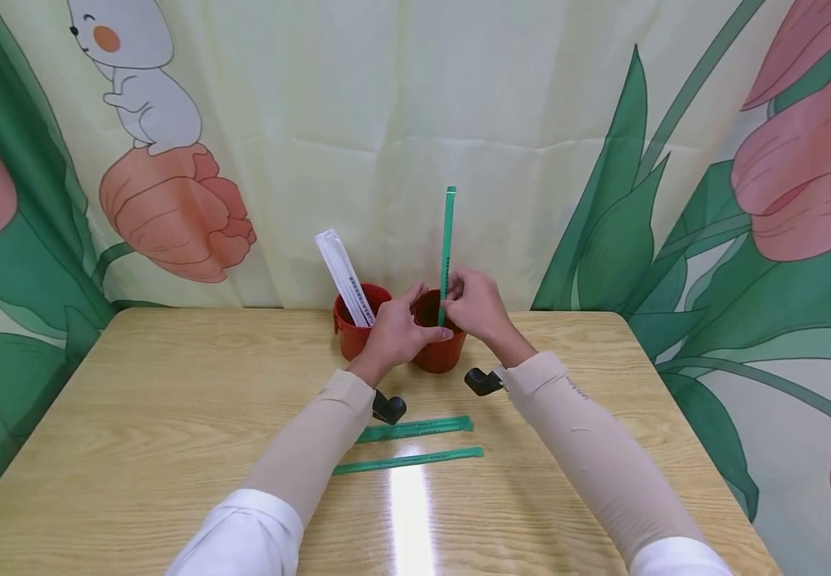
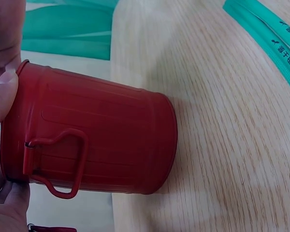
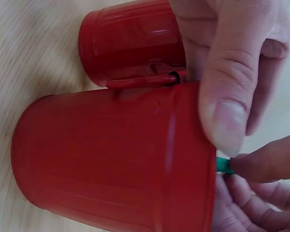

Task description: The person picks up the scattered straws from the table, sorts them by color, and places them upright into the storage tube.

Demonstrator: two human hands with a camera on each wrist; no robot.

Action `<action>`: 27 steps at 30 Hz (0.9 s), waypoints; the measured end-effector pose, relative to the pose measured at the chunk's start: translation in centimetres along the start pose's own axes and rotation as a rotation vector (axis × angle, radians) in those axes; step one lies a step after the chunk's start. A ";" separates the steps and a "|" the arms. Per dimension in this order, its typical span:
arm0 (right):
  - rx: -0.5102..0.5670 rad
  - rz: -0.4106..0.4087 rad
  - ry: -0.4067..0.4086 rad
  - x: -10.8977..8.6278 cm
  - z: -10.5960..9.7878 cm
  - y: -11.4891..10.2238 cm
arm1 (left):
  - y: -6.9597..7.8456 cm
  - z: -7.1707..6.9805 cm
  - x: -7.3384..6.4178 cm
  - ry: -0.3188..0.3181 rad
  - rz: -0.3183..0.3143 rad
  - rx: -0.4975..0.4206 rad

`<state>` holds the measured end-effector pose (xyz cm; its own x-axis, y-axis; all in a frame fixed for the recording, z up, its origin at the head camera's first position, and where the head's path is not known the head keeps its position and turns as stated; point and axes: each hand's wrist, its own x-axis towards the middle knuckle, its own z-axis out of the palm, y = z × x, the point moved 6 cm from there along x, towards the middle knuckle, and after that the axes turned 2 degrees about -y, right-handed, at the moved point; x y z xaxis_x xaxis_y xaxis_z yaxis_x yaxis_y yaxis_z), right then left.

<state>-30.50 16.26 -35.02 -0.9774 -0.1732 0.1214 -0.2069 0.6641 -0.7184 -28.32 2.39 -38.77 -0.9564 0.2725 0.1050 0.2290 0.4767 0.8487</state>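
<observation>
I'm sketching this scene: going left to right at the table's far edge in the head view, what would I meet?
Round red bucket holding long white printed packaging, left hand, slim upright green printed packet, right hand.

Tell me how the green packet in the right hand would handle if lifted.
The green packet is probably fairly stiff, standing straight above the right hand. Being so slim, it is likely light, and could lean over if released.
</observation>
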 end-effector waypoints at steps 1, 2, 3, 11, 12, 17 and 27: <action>-0.008 0.009 -0.004 0.0 0.1 0.0 | -0.1 0.0 -0.1 0.000 -0.003 0.001; -0.021 0.018 -0.006 -0.1 0.1 0.1 | -0.1 0.0 -0.1 0.000 -0.009 0.001; -0.032 0.027 -0.008 -0.1 0.2 0.1 | -0.2 0.0 -0.2 0.000 -0.018 0.001; 0.031 -0.004 0.007 -3.0 -0.1 -0.3 | -0.5 -0.2 -0.5 -0.004 -0.049 -0.019; 0.055 -0.017 0.010 -3.5 -0.2 -0.5 | -0.4 -0.3 -0.5 0.002 -0.048 -0.017; 0.131 -0.075 0.079 -6.0 -1.2 -0.5 | -0.3 -0.3 -0.4 -0.011 -0.050 -0.006; 0.335 -0.062 -0.088 -10.1 2.2 1.4 | -0.1 -0.2 0.1 -0.007 -0.040 0.029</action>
<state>-20.79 17.34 -38.79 -0.9529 -0.2773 0.1229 -0.2256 0.3774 -0.8981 -28.48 2.21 -38.77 -0.9636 0.2584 0.0682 0.1963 0.5113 0.8367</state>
